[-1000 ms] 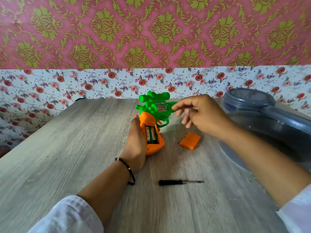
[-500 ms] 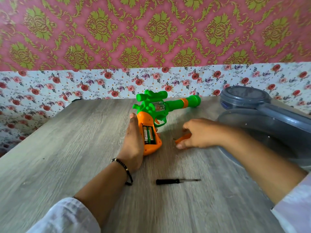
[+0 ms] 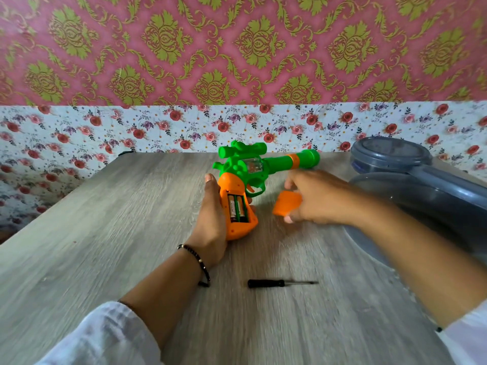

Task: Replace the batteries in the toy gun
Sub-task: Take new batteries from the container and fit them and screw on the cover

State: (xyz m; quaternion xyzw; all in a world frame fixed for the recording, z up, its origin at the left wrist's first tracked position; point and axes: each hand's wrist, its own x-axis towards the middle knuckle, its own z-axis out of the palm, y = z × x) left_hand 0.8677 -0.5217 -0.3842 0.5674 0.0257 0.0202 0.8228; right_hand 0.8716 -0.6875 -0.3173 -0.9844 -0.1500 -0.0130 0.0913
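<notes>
A green and orange toy gun (image 3: 253, 169) lies on the wooden table (image 3: 105, 246), barrel pointing right. Its orange grip has the battery compartment open, and two batteries (image 3: 237, 208) sit side by side inside. My left hand (image 3: 213, 219) holds the grip from the left side, fingers wrapped behind it. My right hand (image 3: 316, 198) pinches the orange battery cover (image 3: 286, 204) and holds it lifted a little above the table, just right of the grip.
A small black screwdriver (image 3: 279, 283) lies on the table in front of the gun, tip pointing right. A large grey plastic container with a lid (image 3: 390, 159) stands at the right edge. Floral wallpaper backs the table.
My right hand dropped from near the barrel to the table, took hold of the orange cover and raised it. My left hand and the gun stayed put.
</notes>
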